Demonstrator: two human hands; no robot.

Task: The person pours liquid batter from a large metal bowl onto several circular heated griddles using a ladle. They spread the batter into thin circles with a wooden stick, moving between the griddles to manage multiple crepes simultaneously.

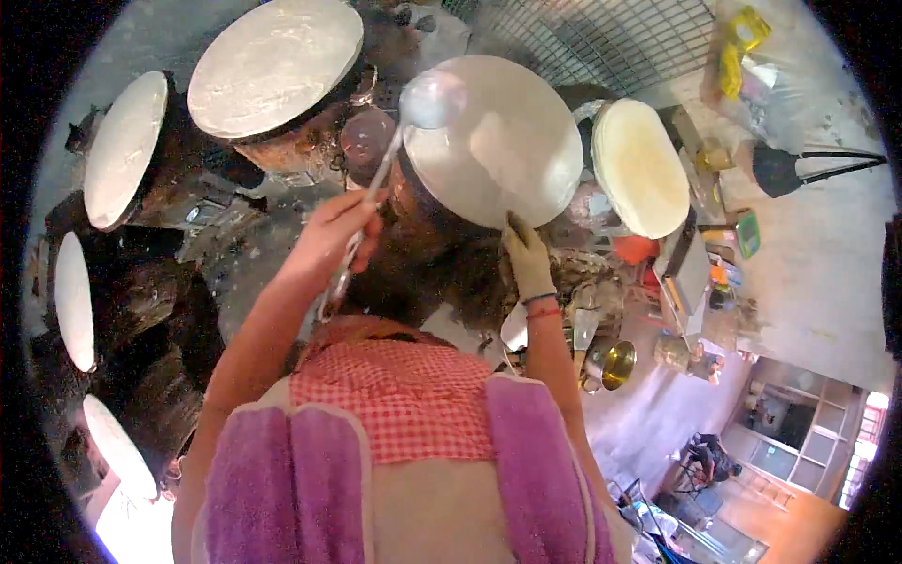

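In the head view, my left hand (345, 229), bare, is closed around the long metal handle (380, 169) of a tool. The tool's rounded head (433, 99) lies over the left part of a round pale griddle (451, 166), blurred by glare or steam. My right hand (525, 247), in a light work glove, is at the griddle's near edge; whether its fingers grip anything there cannot be made out. A paler patch (504, 144) shows on the griddle's surface. Right of the griddle lies a stack of thin, pale round flatbreads or wrappers (640, 169).
Several more round pale-topped griddles, among them a large one (275, 67) and a narrower one (128, 149), stand in an arc to the left. A wire mesh rack (599, 39) is behind. At the right are a metal pot (612, 363) of yellow liquid and a black-handled dustpan-like object (775, 169).
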